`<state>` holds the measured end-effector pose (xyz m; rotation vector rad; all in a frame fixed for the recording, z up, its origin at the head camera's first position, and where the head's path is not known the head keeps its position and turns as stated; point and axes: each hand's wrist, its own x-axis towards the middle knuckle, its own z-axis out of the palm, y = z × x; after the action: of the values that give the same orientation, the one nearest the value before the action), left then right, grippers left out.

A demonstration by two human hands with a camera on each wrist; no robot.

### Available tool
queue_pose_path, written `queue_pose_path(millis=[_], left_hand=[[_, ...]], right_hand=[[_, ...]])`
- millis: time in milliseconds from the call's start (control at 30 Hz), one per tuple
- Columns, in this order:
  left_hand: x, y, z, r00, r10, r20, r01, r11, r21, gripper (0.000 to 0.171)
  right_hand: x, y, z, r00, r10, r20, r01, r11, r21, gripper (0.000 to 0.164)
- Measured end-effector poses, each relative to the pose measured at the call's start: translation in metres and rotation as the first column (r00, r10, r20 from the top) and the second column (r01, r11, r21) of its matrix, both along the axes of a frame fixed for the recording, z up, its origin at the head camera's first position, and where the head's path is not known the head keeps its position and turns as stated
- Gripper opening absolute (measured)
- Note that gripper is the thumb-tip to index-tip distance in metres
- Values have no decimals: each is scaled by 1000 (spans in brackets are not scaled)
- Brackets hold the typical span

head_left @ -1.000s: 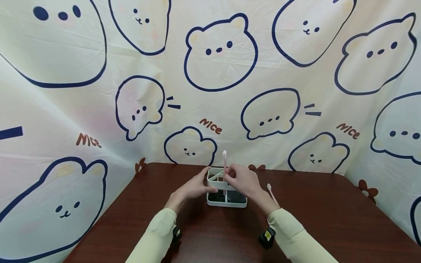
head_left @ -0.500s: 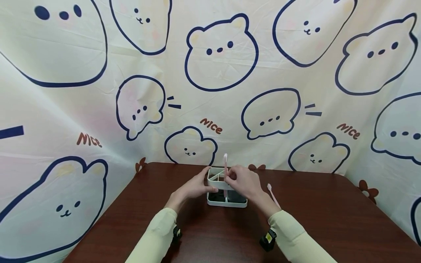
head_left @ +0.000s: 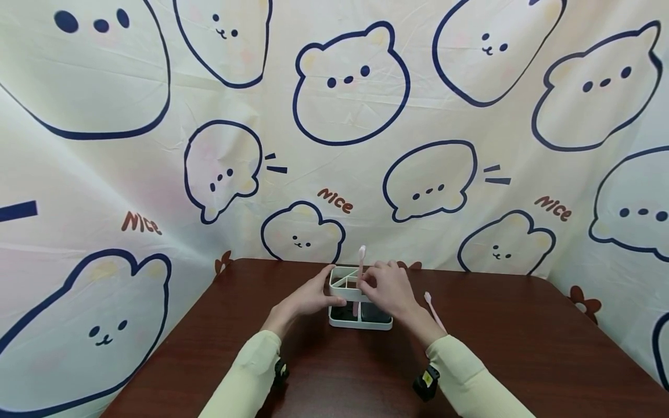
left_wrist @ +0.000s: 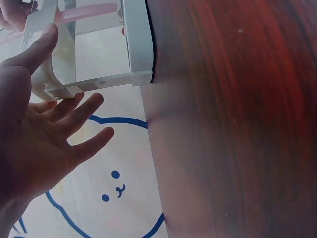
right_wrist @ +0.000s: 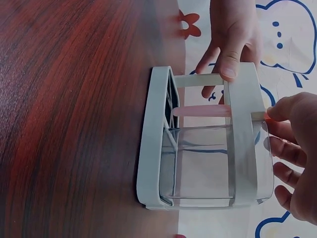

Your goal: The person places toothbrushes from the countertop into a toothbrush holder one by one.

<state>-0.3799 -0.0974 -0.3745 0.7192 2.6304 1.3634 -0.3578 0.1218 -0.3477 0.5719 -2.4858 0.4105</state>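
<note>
A pale toothbrush holder (head_left: 360,326) with an upper divided ring, a lower tray and a clear cup stands on the table. My left hand (head_left: 309,295) grips its upper ring from the left, thumb in front (left_wrist: 42,49) and fingers behind. My right hand (head_left: 389,288) pinches a pink toothbrush (head_left: 361,256), bristle head up, at the ring. In the right wrist view, the toothbrush's handle (right_wrist: 202,110) passes through the ring beside the clear cup (right_wrist: 205,171), its end close to the tray. Part of the brush is hidden behind my right fingers.
Another toothbrush (head_left: 434,309) lies on the dark wooden table (head_left: 522,342) to the right, partly covered by my right forearm. A cloth backdrop (head_left: 360,174) with cartoon bears hangs behind and at both sides of the table.
The toothbrush in my right hand has dropped slightly, and its head now leans further right. My left hand keeps its grip on the holder, which has not moved.
</note>
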Motion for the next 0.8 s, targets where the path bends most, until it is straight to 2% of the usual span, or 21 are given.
queue_pose_path(millis=[300, 800], left_hand=[[-1, 1, -1, 1000, 13, -1, -13, 1000, 1, 80], [0, 1, -1, 999, 53, 9, -53, 998, -24, 92]], right_hand=[[-1, 2, 0, 999, -33, 32, 33, 999, 11, 17], [3, 28, -2, 999, -6, 46, 12, 994, -112, 13]])
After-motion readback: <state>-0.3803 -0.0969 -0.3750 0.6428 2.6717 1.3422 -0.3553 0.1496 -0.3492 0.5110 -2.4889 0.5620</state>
